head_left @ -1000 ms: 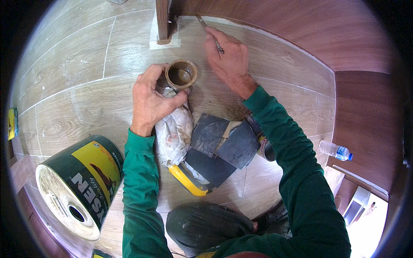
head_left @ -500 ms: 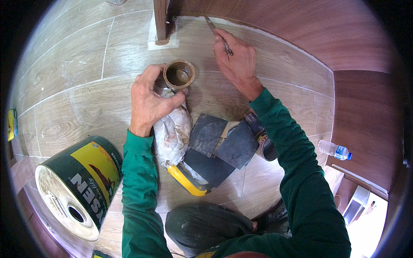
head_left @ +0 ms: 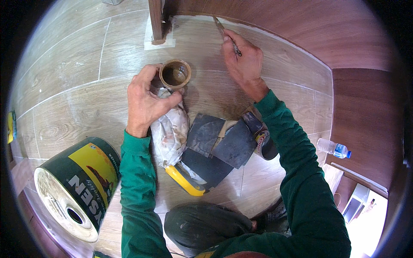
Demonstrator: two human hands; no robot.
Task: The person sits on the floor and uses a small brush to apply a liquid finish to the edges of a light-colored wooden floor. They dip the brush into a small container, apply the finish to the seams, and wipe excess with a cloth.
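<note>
My left hand (head_left: 148, 98) is closed round a small brown-stained cup (head_left: 175, 74), with a dark liquid inside it. A stained white rag (head_left: 170, 133) lies just below the cup, partly under my left hand. In my right hand (head_left: 246, 60) is a thin paintbrush (head_left: 227, 32), my fingers closed on its handle. The brush tip reaches the lower edge of the reddish-brown wood panel (head_left: 275, 26), where a strip of white tape (head_left: 254, 29) runs along the floor. Part of the brush handle is hidden by my fingers.
Dark sandpaper sheets (head_left: 234, 144) and a yellow-handled tool (head_left: 185, 180) lie before my knees, beside an open can (head_left: 267, 148). A big green can (head_left: 81, 180) stands at left, a water bottle (head_left: 333, 148) at right. A wooden post (head_left: 155, 21) rises near the panel.
My right hand and the paintbrush have shifted slightly right along the panel's lower edge. The left hand still holds the cup, with the whole view shifted a little.
</note>
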